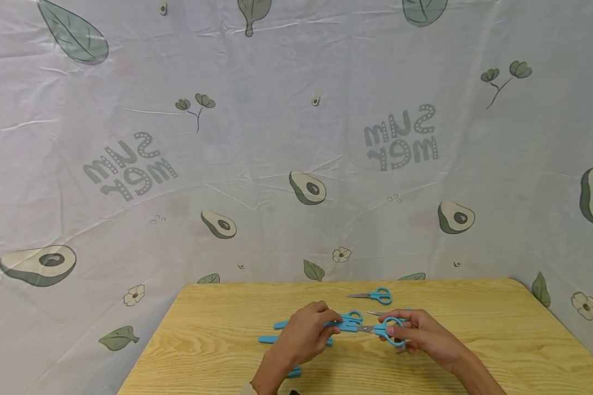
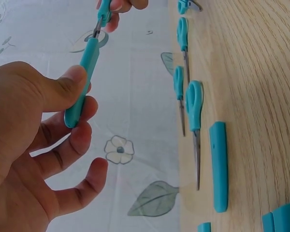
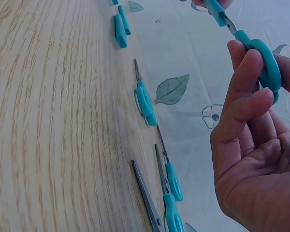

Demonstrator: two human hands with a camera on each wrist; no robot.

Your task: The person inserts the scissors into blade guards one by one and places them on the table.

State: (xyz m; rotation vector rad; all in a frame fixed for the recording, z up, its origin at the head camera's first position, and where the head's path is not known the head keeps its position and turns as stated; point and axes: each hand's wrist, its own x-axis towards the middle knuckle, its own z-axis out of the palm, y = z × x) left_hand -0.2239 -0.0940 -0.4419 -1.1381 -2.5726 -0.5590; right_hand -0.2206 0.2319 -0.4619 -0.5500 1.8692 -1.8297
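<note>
L hand [image 1: 301, 336] holds sheath [image 2: 90, 55] (blue), R hand [image 1: 425, 333] scissors [image 3: 269, 67].

Pale avocado-print curtain [image 1: 257, 137], mirrored "summer" lettering [image 1: 401, 137], light wood-grain tabletop [image 1: 202, 351]

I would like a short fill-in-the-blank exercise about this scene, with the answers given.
1. The right hand holds the scissors by the ____, not by the blades.
2. The cover pinched by the left hand is coloured ____.
3. The mirrored word printed on the cloth is ____.

Missing words: handles; blue; summer.
</note>
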